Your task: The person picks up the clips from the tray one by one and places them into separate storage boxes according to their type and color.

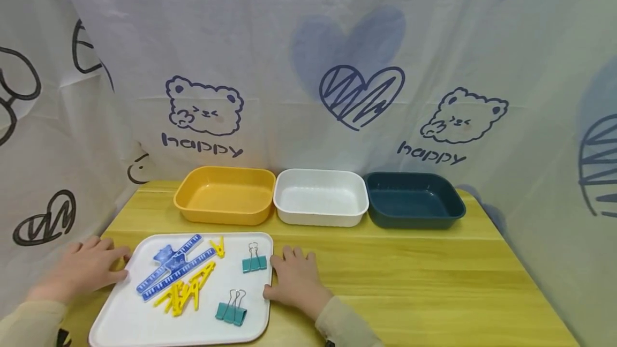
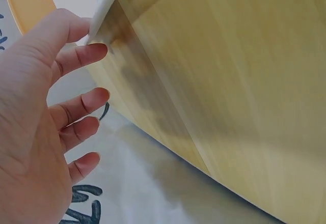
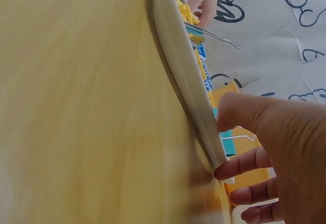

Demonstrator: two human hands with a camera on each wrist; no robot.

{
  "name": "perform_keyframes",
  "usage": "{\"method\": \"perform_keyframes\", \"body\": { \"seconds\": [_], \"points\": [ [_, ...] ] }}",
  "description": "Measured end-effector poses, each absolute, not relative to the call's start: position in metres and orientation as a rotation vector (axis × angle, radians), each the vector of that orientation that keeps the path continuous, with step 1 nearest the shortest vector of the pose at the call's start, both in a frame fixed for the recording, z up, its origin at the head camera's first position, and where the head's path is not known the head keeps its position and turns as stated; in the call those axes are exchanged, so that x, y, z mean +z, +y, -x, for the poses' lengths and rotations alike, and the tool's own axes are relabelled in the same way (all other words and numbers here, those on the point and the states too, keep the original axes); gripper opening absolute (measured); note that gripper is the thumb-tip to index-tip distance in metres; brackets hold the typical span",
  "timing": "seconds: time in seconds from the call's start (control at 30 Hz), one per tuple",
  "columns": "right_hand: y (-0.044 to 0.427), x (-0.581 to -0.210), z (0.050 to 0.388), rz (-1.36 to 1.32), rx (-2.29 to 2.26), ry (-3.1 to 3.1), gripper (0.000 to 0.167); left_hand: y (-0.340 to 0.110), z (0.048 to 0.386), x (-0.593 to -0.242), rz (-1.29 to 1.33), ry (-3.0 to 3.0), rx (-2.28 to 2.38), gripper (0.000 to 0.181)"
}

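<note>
A white tray (image 1: 130,320) lies on the table between my two hands. At its left edge my left hand (image 1: 87,269) pinches the rim, thumb on top and index finger below, the other fingers spread apart. My right hand (image 1: 299,283) grips the right rim between thumb and index finger. On the tray are two blue rulers (image 1: 195,266) with bear shapes, side by side at a slant. Several yellow clothespins (image 1: 178,304) lie in a heap below them, and one yellow clothespin (image 1: 220,250) sits apart near the top. Two teal binder clips (image 1: 254,264) occupy the tray's right side.
Behind the tray stand a yellow bin (image 1: 224,216), a white bin (image 1: 320,218) and a dark teal bin (image 1: 414,222) in a row. The wooden table (image 1: 424,288) extends to the right. A printed white cloth (image 1: 284,138) hangs behind and at the sides.
</note>
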State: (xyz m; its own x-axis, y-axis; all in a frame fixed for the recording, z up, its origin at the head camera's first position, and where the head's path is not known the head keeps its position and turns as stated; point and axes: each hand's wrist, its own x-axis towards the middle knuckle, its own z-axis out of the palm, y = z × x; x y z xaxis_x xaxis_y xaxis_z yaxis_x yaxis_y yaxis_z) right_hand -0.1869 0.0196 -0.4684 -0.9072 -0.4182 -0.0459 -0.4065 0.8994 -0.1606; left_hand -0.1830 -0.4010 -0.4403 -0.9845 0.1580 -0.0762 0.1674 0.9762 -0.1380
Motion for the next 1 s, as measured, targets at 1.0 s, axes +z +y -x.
{"method": "perform_keyframes", "body": {
  "seconds": [1.0],
  "points": [
    [0.090,-0.466,0.193,0.528,-0.266,2.992,0.056,-0.335,0.185,-0.439,-0.422,3.081,-0.114,0.032]
  ]
}}
